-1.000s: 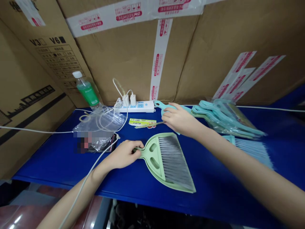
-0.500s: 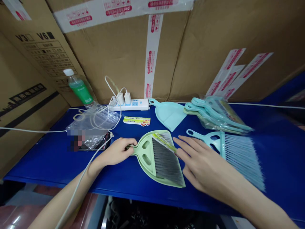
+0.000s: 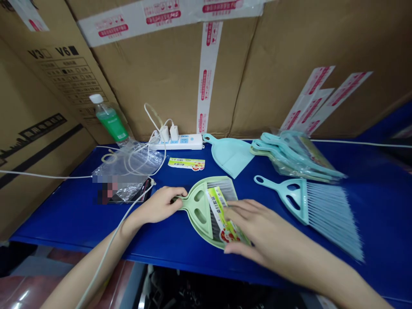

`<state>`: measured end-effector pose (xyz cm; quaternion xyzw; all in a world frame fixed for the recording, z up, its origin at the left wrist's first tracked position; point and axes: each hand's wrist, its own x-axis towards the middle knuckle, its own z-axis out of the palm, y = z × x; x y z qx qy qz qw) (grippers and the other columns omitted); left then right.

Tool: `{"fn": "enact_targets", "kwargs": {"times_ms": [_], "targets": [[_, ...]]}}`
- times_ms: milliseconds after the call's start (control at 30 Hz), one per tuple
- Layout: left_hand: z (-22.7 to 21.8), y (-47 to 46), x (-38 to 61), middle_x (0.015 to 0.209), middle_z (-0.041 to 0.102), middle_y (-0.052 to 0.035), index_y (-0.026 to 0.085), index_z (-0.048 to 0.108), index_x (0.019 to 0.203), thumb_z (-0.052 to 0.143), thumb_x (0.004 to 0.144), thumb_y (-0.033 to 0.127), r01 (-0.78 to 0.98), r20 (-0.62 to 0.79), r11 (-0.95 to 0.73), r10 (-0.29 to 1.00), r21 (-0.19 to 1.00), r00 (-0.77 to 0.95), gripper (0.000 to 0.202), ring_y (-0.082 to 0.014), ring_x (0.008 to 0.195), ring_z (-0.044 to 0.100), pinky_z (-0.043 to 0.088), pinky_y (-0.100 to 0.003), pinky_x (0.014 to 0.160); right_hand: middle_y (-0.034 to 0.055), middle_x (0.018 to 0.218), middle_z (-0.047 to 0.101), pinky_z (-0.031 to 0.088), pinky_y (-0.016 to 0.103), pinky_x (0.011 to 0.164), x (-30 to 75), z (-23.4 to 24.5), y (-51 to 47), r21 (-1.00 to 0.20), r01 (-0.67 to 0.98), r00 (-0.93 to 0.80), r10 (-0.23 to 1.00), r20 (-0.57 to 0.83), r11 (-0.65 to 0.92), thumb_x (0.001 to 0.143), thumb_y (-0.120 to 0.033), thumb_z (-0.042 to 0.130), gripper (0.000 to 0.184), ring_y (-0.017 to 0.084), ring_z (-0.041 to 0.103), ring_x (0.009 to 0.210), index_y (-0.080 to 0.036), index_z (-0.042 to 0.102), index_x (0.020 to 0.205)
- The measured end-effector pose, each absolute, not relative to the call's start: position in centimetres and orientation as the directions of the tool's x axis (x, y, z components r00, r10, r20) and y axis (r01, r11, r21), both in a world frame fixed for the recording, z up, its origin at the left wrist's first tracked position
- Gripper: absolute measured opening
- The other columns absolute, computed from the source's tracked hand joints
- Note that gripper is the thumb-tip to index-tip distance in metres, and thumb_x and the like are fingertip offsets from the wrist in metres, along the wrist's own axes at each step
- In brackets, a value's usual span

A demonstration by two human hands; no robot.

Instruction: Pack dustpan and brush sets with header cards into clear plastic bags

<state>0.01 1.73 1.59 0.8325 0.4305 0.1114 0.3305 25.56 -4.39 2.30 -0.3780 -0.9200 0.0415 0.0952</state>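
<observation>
Head view: we see the left hand (image 3: 160, 205) with its grip closed around the handle of the green brush (image 3: 206, 206), which lies nested in a green dustpan (image 3: 197, 223) on the blue worktop (image 3: 74, 214). The right hand (image 3: 257, 234) lies flat, fingers spread, pressing a yellow-green label card (image 3: 222, 212) down onto the brush's grey bristles; it clasps nothing.

Just right of that set lies a loose blue brush (image 3: 313, 206), handle pointing left, bristles fanning toward the right edge. Behind the green set a single blue dustpan (image 3: 229, 156) rests with its handle toward the wall, and to its right sits a stack of blue dustpans (image 3: 294, 159) in clear wrap. A second label card (image 3: 186, 163) lies flat between the green set and a white power strip (image 3: 178, 141), which has two chargers plugged in and cables looping off to the left. Left of the card, a crumpled clear plastic bag (image 3: 128, 165) overlies a dark flat thing that is blurred. A green bottle (image 3: 111, 121) with a white cap stands at the back left, against the cardboard boxes (image 3: 273, 64) that wall in the worktop. A white cable (image 3: 106, 253) runs along the left forearm.
</observation>
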Motion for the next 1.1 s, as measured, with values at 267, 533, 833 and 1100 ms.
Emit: {"fn": "enact_targets", "kwargs": {"times_ms": [267, 533, 833, 1100], "targets": [[1.6, 1.7, -0.1, 0.077, 0.062, 0.0005, 0.02, 0.058, 0.083, 0.037, 0.08, 0.02, 0.654, -0.091, -0.434, 0.788, 0.619, 0.609, 0.021, -0.0157, 0.071, 0.056, 0.041, -0.025, 0.071, 0.0127, 0.153, 0.035, 0.037, 0.062, 0.106, 28.2, 1.3, 0.3, -0.203, 0.676, -0.718, 0.695, 0.037, 0.709, 0.074, -0.063, 0.069, 0.083, 0.041, 0.022, 0.142, -0.019, 0.049, 0.141], [1.6, 1.8, -0.2, 0.077, 0.063, 0.0013, 0.019, 0.058, 0.084, 0.038, 0.081, 0.018, 0.658, -0.095, -0.454, 0.777, 0.6, 0.623, 0.02, -0.0144, 0.07, 0.056, 0.041, -0.023, 0.069, 0.0211, 0.153, 0.032, 0.033, 0.061, 0.108, 28.3, -0.4, -0.5, -0.149, 0.762, -0.633, 0.773, 0.04, 0.631, 0.081, -0.068, 0.057, 0.086, 0.043, 0.017, 0.142, -0.005, 0.05, 0.138], [1.6, 1.7, -0.3, 0.079, 0.065, 0.0004, 0.019, 0.059, 0.085, 0.037, 0.082, 0.019, 0.644, -0.064, -0.471, 0.776, 0.603, 0.627, 0.022, -0.0151, 0.072, 0.059, 0.043, -0.025, 0.072, 0.02, 0.155, 0.03, 0.034, 0.06, 0.108, 27.9, -0.5, -0.7, -0.213, 0.76, -0.623, 0.782, 0.031, 0.614, 0.079, -0.071, 0.056, 0.091, 0.041, 0.016, 0.143, -0.009, 0.043, 0.144], [1.6, 1.5, -0.2, 0.084, 0.065, 0.0001, 0.019, 0.059, 0.087, 0.041, 0.078, 0.011, 0.6, 0.066, -0.531, 0.779, 0.598, 0.624, 0.022, -0.015, 0.076, 0.06, 0.046, -0.027, 0.074, 0.0185, 0.153, 0.034, 0.038, 0.062, 0.104, 28.7, -0.9, -0.5, -0.168, 0.756, -0.619, 0.775, 0.131, 0.632, 0.088, -0.067, 0.046, 0.077, 0.04, 0.022, 0.142, -0.014, 0.044, 0.144]]}}
